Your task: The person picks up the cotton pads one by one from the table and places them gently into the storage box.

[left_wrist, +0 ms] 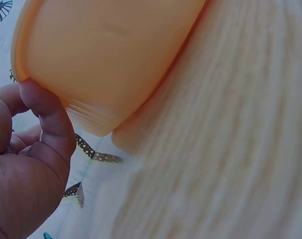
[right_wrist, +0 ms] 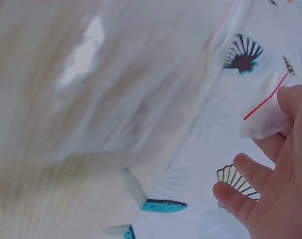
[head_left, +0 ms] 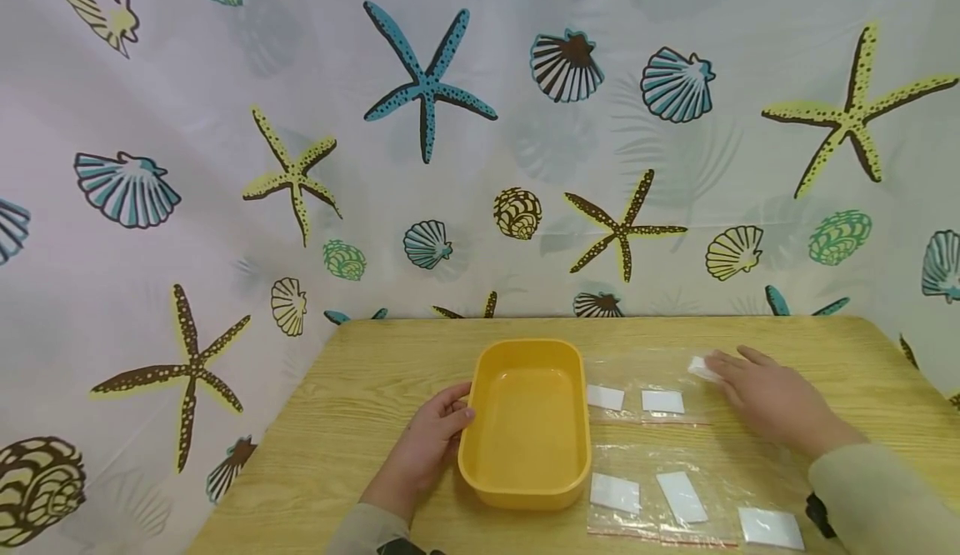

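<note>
My left hand [head_left: 429, 438] holds the left rim of a yellow plastic tub [head_left: 525, 434], thumb on the near side of the wall. In the left wrist view its curled fingers [left_wrist: 47, 112] pinch the tub's edge. The tub stands on the table with nothing inside. To its right, my right hand [head_left: 776, 405] pinches a small clear zip bag [right_wrist: 265, 112] with a red seal line and something white, between thumb and index finger. Its other fingers are spread. Beneath it lie larger clear zip bags with white rectangles [head_left: 663, 402].
A wooden table [head_left: 337, 422] carries everything. Nearer the front right lies another row of clear bags, with white rectangles [head_left: 682, 497] on or in them and red seal strips. A curtain [head_left: 465, 230] printed with starfish and shells hangs behind the table and at its sides.
</note>
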A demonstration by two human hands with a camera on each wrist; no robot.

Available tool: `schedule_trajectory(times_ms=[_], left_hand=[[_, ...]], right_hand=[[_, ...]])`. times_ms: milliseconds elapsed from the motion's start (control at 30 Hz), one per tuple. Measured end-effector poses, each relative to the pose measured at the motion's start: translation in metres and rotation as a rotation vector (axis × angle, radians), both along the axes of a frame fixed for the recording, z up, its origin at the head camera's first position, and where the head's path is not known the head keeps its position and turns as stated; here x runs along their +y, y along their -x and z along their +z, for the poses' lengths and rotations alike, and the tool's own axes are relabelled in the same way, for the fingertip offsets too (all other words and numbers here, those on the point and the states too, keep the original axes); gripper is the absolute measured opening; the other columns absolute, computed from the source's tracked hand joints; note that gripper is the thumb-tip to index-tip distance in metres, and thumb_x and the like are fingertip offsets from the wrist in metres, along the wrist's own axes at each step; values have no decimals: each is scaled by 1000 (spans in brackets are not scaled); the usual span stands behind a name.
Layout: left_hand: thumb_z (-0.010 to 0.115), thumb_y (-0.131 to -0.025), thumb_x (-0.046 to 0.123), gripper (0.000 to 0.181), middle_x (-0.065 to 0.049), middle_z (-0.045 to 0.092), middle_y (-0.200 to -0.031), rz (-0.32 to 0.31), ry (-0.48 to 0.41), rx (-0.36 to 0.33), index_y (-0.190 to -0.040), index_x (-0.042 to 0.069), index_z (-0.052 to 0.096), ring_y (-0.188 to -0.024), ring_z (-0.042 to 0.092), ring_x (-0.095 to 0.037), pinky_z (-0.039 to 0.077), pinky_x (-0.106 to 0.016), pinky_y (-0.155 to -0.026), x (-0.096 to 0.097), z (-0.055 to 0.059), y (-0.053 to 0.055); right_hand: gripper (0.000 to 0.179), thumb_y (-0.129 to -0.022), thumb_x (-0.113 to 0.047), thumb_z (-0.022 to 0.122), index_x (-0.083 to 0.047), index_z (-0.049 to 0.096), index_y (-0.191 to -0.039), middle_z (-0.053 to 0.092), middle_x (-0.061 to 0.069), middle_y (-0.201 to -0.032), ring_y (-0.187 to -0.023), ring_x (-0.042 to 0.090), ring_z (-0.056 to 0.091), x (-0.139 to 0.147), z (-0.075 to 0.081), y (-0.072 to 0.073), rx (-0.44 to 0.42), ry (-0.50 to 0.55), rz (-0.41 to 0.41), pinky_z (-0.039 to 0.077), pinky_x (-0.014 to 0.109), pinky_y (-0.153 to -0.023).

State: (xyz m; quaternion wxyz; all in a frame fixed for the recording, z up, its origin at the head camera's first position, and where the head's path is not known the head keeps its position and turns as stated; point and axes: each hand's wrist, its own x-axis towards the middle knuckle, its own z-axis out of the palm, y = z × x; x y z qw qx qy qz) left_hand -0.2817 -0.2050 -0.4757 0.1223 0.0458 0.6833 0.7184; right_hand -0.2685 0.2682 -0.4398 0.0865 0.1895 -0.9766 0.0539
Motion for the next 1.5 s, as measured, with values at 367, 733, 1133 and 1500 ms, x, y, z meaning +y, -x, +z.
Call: schedule_trajectory(times_ms=[367, 733, 1133, 1500], left_hand=[[54, -104, 9, 51, -14, 51, -118, -2, -2, -12, -153, 3, 40, -97, 61, -20, 56, -32, -82, 0, -1, 2], [55, -104, 10, 51, -15, 51, -120, -1, -12, -26, -153, 5, 42, -99, 62, -21, 56, -33, -84, 0, -2, 3], [57, -104, 12, 51, -14, 51, -118, -5, -4, -24, -152, 6, 42, -98, 62, -20, 56, -33, -83, 1, -1, 3], [58, -104, 13, 51, -13, 53, -117, -10, -14, -31, -152, 7, 43, -97, 63, -20, 57, -33, -82, 1, 1, 0]], right_hand=[[45, -104, -27, 57, -10, 57, -145, 53, 11, -148, -138, 45, 40, -38, 11, -16, 78, 19, 75, 39, 65, -103], [43, -104, -32, 56, -15, 60, -144, 56, 2, -146, -139, 37, 43, -77, 16, -26, 124, 17, 117, 42, 65, -99], [44, -106, -35, 52, -15, 58, -145, 53, 1, -148, -141, 34, 41, -120, 17, -33, 136, 15, 208, 40, 58, -106], [43, -106, -34, 52, -16, 60, -143, 56, 0, -146, -141, 34, 42, -151, 14, -31, 154, 53, 264, 40, 56, -106]])
